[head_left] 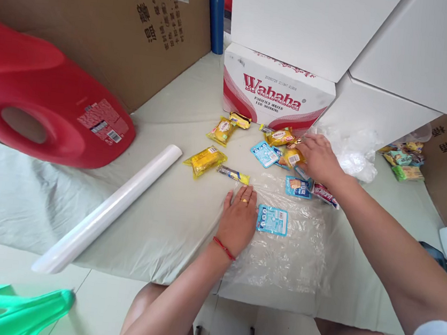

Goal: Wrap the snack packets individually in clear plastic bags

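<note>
My left hand (pixel 237 220) lies flat with its fingers stretched out, on the left edge of a clear plastic sheet (pixel 289 261). A blue snack pouch (pixel 273 220) rests on the sheet just right of it, and a small yellow-and-dark snack stick (pixel 233 175) lies beyond its fingertips. My right hand (pixel 321 157) is closed at the edge of a yellow snack packet (pixel 292 157); its thumb side is partly hidden. Around it lie blue pouches (pixel 265 154), another yellow packet (pixel 280 136) and a red-and-white packet (pixel 326 195). More yellow packets (pixel 205 161) lie to the left.
A white-and-red Wahaha carton (pixel 278 90) stands behind the snacks. Crumpled clear plastic (pixel 357 156) and several other snacks (pixel 407 161) are at the right. A white roll (pixel 109 208) and a big red jug (pixel 49 99) stand left, before a cardboard box (pixel 102 24).
</note>
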Tool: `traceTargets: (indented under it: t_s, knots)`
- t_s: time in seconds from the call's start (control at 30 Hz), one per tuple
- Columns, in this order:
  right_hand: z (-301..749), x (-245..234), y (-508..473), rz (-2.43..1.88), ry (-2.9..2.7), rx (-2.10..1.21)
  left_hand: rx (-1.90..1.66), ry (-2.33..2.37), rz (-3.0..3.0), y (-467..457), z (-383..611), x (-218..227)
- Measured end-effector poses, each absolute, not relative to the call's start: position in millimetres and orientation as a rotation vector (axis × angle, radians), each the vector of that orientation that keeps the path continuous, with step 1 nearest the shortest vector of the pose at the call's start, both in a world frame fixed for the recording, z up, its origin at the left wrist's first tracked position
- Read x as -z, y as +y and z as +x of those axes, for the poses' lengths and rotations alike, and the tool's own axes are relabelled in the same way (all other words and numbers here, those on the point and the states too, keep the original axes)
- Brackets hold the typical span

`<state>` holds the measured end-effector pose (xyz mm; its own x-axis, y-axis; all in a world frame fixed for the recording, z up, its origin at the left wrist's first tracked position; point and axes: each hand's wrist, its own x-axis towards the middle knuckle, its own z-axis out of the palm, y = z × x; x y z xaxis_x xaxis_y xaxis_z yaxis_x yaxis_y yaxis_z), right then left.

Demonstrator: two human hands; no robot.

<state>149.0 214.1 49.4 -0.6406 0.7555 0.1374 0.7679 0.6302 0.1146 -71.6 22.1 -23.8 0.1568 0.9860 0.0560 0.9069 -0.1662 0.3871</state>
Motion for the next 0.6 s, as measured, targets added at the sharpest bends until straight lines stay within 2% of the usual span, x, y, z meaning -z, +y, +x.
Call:
traceTargets:
  t_s: [0.07, 0.13, 0.27, 0.43, 0.6]
  knots:
    - [150.8, -56.2, 189.5, -1.43, -2.478, 0.129, -0.436, 1.844, 2.184, 19.6, -70.6, 25.3]
    - [151.2, -58.5, 158.5, -1.527, -2.249, -0.141, -0.46, 1.849, 2.17, 17.8, -70.8, 26.1]
    - [148.2, -47.8, 97.3, -1.453, -2.224, -0.668, -0.545, 1.836, 2.093, 18.6, -74.2, 27.4]
    - [139.7, -25.4, 55.1, -1.38, -2.286, -0.796, -0.67, 1.826, 2.006, 24.0, -79.0, 29.4]
    - [128.7, -6.0, 46.9, -1.446, -2.406, -0.706, -1.026, 1.894, 1.988, 24.6, -81.2, 18.6]
